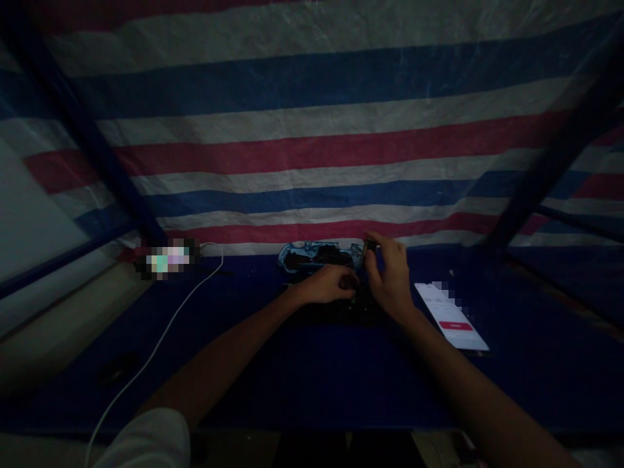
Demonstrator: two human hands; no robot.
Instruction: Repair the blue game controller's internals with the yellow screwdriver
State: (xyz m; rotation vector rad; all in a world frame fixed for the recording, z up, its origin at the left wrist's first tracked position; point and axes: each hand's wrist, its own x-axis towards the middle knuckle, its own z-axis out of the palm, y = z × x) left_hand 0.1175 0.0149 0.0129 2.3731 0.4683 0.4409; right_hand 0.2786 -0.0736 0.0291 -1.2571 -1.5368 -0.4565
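Note:
In the dim head view, a light blue, car-like shell (pixel 319 256) with a dark hollow middle lies at the back of the blue table. In front of it is a dark object (pixel 363 307), its shape mostly lost in shadow. My left hand (pixel 327 284) reaches over this dark object, thumb and fingers curled together; what they grip is hidden. My right hand (pixel 391 273) is just right of the shell, and its thumb and forefinger pinch a small dark piece (pixel 370 246) above the table. The piece is too dark to name.
A lit phone (pixel 453 318) lies on the table (pixel 312 377) to the right. At the left, a blurred-out glowing item (pixel 168 260) sits near a white cable (pixel 170 328). Blue posts (pixel 97 149) flank a striped tarp (pixel 292 149) behind.

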